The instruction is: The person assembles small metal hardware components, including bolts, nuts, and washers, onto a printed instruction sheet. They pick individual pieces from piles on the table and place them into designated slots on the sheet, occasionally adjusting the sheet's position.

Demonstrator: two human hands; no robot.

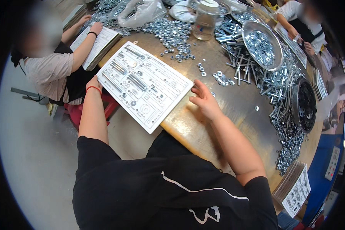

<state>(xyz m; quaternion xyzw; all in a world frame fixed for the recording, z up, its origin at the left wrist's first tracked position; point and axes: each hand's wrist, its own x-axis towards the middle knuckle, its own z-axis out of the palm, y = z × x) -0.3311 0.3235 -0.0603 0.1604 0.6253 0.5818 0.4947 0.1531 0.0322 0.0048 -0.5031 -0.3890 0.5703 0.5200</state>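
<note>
A white printed board [163, 86] is tilted over the table's near-left edge, with bolts, rods, washers and nuts lying on its printed outlines. My left hand [93, 83], with a red band at the wrist, grips the board's left corner; most of its fingers are hidden beneath. At the opposite right corner is my right hand [205, 101]. Its thumb and fingers are apart, the fingertips close beside the corner; whether they touch it I cannot tell. Several metal rods [137, 81] and a pale round washer [133, 64] show on the board.
Heaps of nuts [168, 34] and bolts [241, 63] cover the wooden table [234, 111]. A metal bowl [276, 42], a black dish [314, 103] and a clear jar [205, 27] stand there. Stacked boards [295, 188] are at right. Two people work at other boards, left and far right.
</note>
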